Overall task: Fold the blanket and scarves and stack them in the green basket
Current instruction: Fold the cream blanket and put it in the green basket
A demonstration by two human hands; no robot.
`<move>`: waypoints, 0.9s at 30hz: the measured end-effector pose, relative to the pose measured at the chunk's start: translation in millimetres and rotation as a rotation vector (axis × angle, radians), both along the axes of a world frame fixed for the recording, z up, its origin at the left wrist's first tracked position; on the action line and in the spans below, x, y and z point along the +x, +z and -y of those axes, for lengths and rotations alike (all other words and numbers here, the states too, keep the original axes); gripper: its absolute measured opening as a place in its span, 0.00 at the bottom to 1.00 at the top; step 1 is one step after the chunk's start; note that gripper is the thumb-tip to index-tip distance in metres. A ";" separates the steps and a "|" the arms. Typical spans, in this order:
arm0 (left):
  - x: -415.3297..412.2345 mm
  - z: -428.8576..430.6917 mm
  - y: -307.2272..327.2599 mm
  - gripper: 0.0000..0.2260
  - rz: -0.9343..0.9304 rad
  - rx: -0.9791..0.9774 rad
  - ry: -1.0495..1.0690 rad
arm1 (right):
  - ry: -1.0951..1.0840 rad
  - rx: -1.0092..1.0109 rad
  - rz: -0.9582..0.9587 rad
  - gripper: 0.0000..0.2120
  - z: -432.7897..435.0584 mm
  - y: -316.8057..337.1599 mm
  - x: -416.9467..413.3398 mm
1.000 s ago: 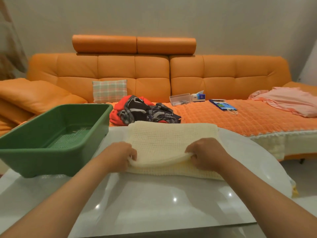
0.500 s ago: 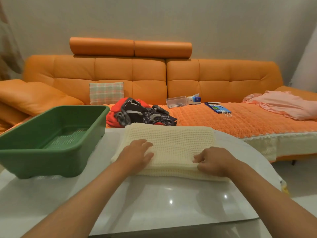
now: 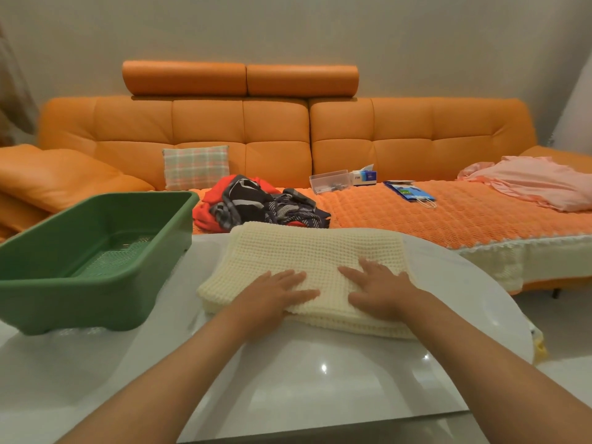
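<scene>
Both hands have let go of the near edge they were pinching a second ago and moved up onto the top layer. My left hand (image 3: 272, 293) and right hand (image 3: 374, 290) now lie flat side by side, fingers (image 3: 301, 294) straight and spread, gripping nothing, palms pressing the folded cream blanket (image 3: 314, 251) down near its front edge. I'm pressing so the thick knit keeps its fold and the layers settle square instead of springing open. The blanket sits on the white worktop (image 3: 320, 379) right in front of me, just beside the green basket (image 3: 96, 283) on my left. The scarves (image 3: 256, 203) wait in a loose heap on the sofa (image 3: 416, 139) behind, not yet folded. Next, I reckon, this bundle goes into the basket.
</scene>
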State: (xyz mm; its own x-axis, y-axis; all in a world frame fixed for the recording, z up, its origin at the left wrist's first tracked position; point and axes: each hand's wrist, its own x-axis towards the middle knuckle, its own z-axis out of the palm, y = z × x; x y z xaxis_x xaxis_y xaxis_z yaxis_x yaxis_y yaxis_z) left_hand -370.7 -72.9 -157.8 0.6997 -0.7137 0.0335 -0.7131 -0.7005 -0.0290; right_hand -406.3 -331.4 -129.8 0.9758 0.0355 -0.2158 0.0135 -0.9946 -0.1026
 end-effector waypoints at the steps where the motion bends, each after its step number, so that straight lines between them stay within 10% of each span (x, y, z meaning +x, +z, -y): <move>1: 3.7 -5.8 1.2 0.30 0.013 -0.017 -0.007 | 0.001 -0.032 0.011 0.32 -3.1 3.5 -0.2; 12: 14.0 -46.6 35.9 0.23 -0.014 0.141 0.377 | 0.345 0.192 0.323 0.15 -55.3 23.0 -26.1; 19: -31.0 -41.3 46.5 0.23 -0.215 -0.104 0.324 | 0.211 -0.012 0.099 0.29 -39.6 0.4 -26.8; 27: -42.0 -78.3 24.4 0.39 -0.192 0.145 0.326 | 0.332 0.003 0.074 0.36 -38.7 -1.2 -55.4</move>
State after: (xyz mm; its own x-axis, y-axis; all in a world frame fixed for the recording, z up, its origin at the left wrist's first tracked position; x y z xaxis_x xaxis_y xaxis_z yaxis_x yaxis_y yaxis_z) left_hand -412.6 5.4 -133.5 0.8738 -0.4414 -0.2044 -0.4567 -0.8890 -0.0325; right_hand -461.8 -292.6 -131.0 0.9239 0.3546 -0.1438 0.3442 -0.9343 -0.0924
